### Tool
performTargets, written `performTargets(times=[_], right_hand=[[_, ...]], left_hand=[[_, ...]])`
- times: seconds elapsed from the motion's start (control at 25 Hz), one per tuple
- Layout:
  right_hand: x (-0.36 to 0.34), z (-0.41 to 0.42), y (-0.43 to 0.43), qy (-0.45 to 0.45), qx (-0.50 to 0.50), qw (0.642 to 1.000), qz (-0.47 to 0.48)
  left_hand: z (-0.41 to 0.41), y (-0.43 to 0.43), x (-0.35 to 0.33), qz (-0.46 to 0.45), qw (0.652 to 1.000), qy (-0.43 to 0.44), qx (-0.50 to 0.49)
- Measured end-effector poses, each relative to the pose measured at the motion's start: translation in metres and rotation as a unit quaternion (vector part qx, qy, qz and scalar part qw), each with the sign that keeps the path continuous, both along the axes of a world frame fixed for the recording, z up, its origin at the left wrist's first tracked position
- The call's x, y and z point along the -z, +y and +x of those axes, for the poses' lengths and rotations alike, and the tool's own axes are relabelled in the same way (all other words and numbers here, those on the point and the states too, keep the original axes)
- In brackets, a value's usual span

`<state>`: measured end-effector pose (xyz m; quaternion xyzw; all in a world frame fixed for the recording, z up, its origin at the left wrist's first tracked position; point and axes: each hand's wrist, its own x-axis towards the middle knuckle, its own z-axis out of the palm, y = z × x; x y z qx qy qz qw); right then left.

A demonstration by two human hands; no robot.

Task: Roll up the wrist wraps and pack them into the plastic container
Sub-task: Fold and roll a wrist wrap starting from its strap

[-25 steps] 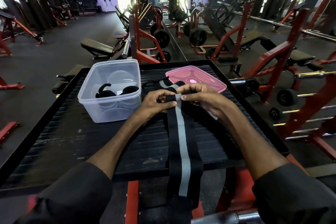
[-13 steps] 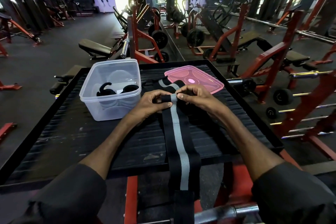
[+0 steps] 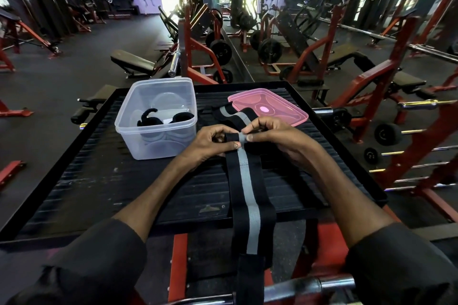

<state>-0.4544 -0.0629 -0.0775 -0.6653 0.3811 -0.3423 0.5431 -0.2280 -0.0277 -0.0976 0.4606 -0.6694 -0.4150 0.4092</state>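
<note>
Both hands meet at frame centre: the left hand (image 3: 213,142) and right hand (image 3: 275,136) pinch the folded end of a black woven wrist wrap (image 3: 247,186) with a grey centre stripe. It runs flat down the ribbed black bench (image 3: 111,176) and over its near edge. Left of them stands the clear plastic container (image 3: 158,142) holding rolled black wraps (image 3: 178,117). A glossy pink lid (image 3: 272,104) lies flat at upper right.

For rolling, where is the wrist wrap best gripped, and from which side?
Probably at its far folded end, pinched from both edges as the left hand and right hand do: the wrist wrap lies flat, running toward the person, its near end hanging free.
</note>
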Motion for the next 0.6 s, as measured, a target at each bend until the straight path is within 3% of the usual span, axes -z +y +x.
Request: performTargets(times=[0.12, 0.36, 0.44, 0.6], right_hand=[[-0.005, 0.003, 0.0, -0.032, 0.021, 0.997, 0.066], [-0.001, 0.0, 0.006, 0.119, -0.029, 0.992, 0.021], [-0.001, 0.0, 0.009, 0.082, -0.011, 0.996, -0.013], [0.008, 0.001, 0.01, 0.004, -0.025, 0.997, -0.069]], left_hand=[[0.001, 0.001, -0.002, -0.006, 1.0, 0.022, 0.011], [0.008, 0.004, -0.005, 0.011, 0.998, 0.068, 0.011], [0.008, 0.005, -0.005, 0.035, 0.995, 0.09, 0.022], [0.009, 0.007, -0.001, 0.098, 0.992, 0.038, 0.064]])
